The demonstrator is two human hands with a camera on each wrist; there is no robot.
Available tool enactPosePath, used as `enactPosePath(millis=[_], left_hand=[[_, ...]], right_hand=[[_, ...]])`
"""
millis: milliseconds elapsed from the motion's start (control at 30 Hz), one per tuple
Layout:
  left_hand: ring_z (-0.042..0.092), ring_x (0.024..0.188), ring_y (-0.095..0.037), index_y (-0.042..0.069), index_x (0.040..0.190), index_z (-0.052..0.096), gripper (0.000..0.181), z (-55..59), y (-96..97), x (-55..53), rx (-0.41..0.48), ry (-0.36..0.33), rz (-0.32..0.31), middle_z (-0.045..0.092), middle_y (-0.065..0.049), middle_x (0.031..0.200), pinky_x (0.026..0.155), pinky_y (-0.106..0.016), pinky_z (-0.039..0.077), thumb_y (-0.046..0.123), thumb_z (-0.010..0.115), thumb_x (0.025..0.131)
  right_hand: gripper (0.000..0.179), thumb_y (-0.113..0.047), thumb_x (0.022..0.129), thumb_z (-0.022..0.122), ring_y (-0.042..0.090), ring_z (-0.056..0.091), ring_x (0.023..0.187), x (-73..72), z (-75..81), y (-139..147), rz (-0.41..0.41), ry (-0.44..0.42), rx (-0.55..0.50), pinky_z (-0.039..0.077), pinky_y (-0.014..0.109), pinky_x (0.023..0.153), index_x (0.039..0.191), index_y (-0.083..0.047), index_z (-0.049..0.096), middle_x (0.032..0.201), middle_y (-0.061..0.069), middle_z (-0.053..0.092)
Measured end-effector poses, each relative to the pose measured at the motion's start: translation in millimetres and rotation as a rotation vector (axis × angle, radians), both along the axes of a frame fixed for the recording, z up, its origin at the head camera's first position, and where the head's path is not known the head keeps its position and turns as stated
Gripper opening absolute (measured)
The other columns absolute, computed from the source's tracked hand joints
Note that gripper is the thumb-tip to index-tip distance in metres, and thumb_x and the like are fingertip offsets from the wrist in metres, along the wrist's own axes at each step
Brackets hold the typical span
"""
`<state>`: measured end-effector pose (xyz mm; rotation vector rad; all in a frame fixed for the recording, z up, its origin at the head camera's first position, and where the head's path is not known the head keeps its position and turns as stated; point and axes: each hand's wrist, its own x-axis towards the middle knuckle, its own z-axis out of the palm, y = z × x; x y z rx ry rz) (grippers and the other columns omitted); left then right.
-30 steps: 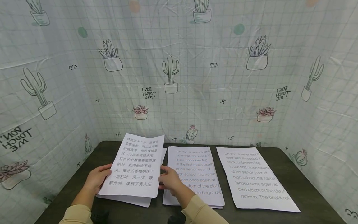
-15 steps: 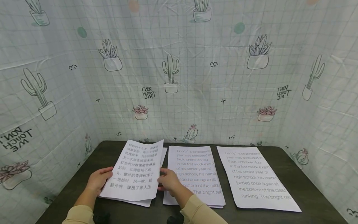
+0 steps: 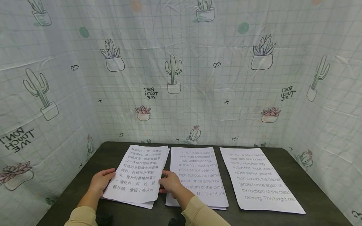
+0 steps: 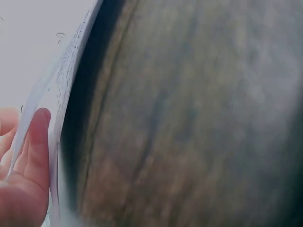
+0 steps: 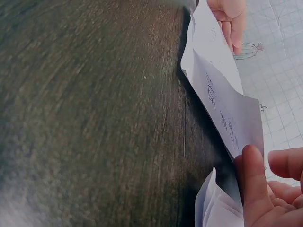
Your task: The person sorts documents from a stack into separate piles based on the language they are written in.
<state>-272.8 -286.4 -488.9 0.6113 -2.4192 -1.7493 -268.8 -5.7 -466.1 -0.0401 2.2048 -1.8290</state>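
Note:
A sheet of paper printed with large Chinese characters (image 3: 137,177) lies over other sheets (image 3: 145,205) at the left of the dark table. My left hand (image 3: 101,181) pinches its left edge; in the left wrist view the paper's edge passes between the thumb and fingers (image 4: 38,146). On the opposite side my right hand (image 3: 171,182) holds the right edge, its wrist above the middle stack. The right wrist view shows the sheet (image 5: 222,106) bowed up, its corner between the fingers (image 5: 254,175).
A stack of English-printed pages (image 3: 195,163) stands close by in the middle, partly covered by my right forearm. Farther right lies another English-printed stack (image 3: 260,179). A cactus-patterned curtain (image 3: 181,78) encloses the table (image 3: 299,175) at the back and sides.
The top sheet's far edge has come down from above the back of the table to the sheets beneath, which it nearly lines up with. Both hands keep their hold and have shifted only slightly.

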Motion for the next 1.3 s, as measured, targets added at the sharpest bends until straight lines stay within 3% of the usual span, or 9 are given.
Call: enactPosePath(millis=[100, 300, 433, 533, 633, 900, 1033, 1300], left_hand=[[0.053, 0.118, -0.038, -0.005, 0.140, 0.046, 0.046, 1.3, -0.5, 0.8, 0.022, 0.001, -0.001, 0.045, -0.032, 0.141, 0.084, -0.034, 0.051, 0.017, 0.053, 0.100], [0.056, 0.115, -0.035, -0.004, 0.143, 0.043, 0.050, 6.5, -3.0, 7.0, 0.040, 0.001, 0.003, 0.046, -0.031, 0.140, 0.068, -0.018, 0.053, 0.019, 0.052, 0.099], [0.050, 0.124, -0.039, -0.005, 0.144, 0.040, 0.051, 10.8, -3.1, 8.6, 0.051, 0.012, 0.004, 0.042, -0.031, 0.144, 0.090, -0.031, 0.056, 0.018, 0.051, 0.100], [0.047, 0.128, -0.042, -0.005, 0.146, 0.037, 0.053, 14.6, -0.9, 9.1, 0.050, 0.026, -0.013, 0.040, -0.032, 0.145, 0.105, -0.045, 0.048, 0.019, 0.049, 0.101], [0.044, 0.131, -0.043, -0.005, 0.147, 0.034, 0.054, 19.9, 3.7, 9.4, 0.050, 0.039, -0.033, 0.038, -0.032, 0.147, 0.112, -0.052, 0.039, 0.020, 0.048, 0.101], [0.052, 0.124, -0.039, -0.006, 0.146, 0.037, 0.053, 29.3, 21.3, 4.8, 0.067, 0.066, -0.074, 0.044, -0.031, 0.142, 0.108, -0.046, 0.046, 0.017, 0.051, 0.100], [0.046, 0.130, -0.043, -0.007, 0.146, 0.035, 0.054, 31.3, 31.5, 1.5, 0.106, 0.073, -0.109, 0.041, -0.032, 0.145, 0.111, -0.050, 0.041, 0.017, 0.051, 0.100], [0.049, 0.129, -0.041, -0.005, 0.145, 0.038, 0.053, 31.9, 54.2, -1.2, 0.127, 0.072, -0.140, 0.044, -0.030, 0.144, 0.110, -0.048, 0.041, 0.018, 0.053, 0.100]], right_hand=[[0.053, -0.003, 0.090, 0.059, 0.020, 0.062, 0.086, -1.1, -0.6, 0.5, 0.000, -0.010, 0.014, 0.060, 0.030, 0.065, 0.140, 0.007, 0.046, 0.102, 0.015, 0.063], [0.052, -0.009, 0.092, 0.059, 0.023, 0.065, 0.091, -2.6, -2.6, 1.9, 0.012, -0.013, 0.049, 0.061, 0.031, 0.066, 0.140, 0.007, 0.047, 0.112, 0.018, 0.063], [0.052, -0.010, 0.092, 0.059, 0.025, 0.066, 0.095, -2.3, 0.7, 4.2, 0.013, -0.019, 0.062, 0.061, 0.032, 0.067, 0.140, 0.007, 0.046, 0.119, 0.020, 0.062], [0.052, -0.010, 0.092, 0.059, 0.025, 0.067, 0.096, -2.2, 4.4, 6.2, 0.010, -0.008, 0.076, 0.061, 0.033, 0.068, 0.140, 0.006, 0.047, 0.119, 0.021, 0.062], [0.053, -0.010, 0.091, 0.059, 0.026, 0.067, 0.096, -2.4, 7.9, 8.9, 0.006, 0.019, 0.090, 0.061, 0.033, 0.068, 0.140, 0.006, 0.047, 0.120, 0.022, 0.062], [0.055, -0.008, 0.089, 0.059, 0.029, 0.069, 0.096, -4.8, 11.3, 26.4, 0.002, 0.066, 0.079, 0.061, 0.035, 0.070, 0.140, 0.007, 0.046, 0.119, 0.025, 0.063], [0.056, -0.007, 0.088, 0.059, 0.028, 0.069, 0.095, -8.6, 8.0, 38.0, 0.003, 0.079, 0.061, 0.062, 0.038, 0.073, 0.141, 0.007, 0.045, 0.117, 0.026, 0.064], [0.058, -0.007, 0.088, 0.058, 0.028, 0.068, 0.097, -11.7, 8.1, 58.1, 0.003, 0.093, 0.085, 0.062, 0.037, 0.072, 0.142, 0.006, 0.044, 0.118, 0.025, 0.064]])
